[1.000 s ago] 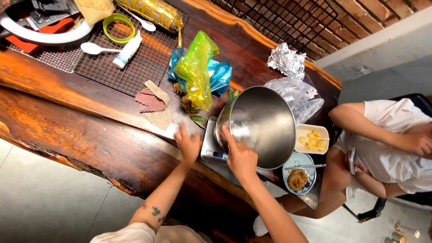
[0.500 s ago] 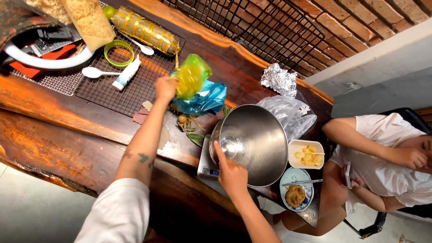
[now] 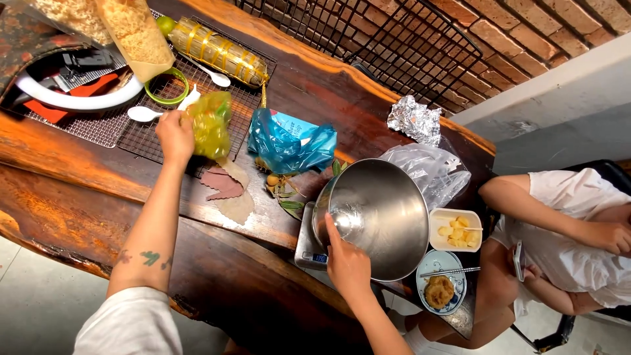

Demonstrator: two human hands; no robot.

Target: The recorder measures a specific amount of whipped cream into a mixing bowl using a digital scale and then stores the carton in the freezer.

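Since half a second ago the left hand (image 3: 173, 137) has carried the yellow-green bag (image 3: 210, 123), fingers clamped on it, leftward over the wire rack (image 3: 141, 141). The right hand (image 3: 347, 263) still grips the tilted, empty steel bowl (image 3: 381, 213) on the scale (image 3: 309, 250). A white tray (image 3: 455, 230) holds yellow chunks.

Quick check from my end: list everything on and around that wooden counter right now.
Steel bowl: one, silver, tilted on scale.
Green bag: one, on wire rack.
Blue bag: one, counter centre.
Foil: one, crumpled, far edge.
Clear bag: one, behind bowl.
White dish: one, yellow pieces.
Blue-rimmed dish: one, browned food.
Seated person: one, white shirt, right.
Left hand: grips green bag.
Right hand: on bowl rim.
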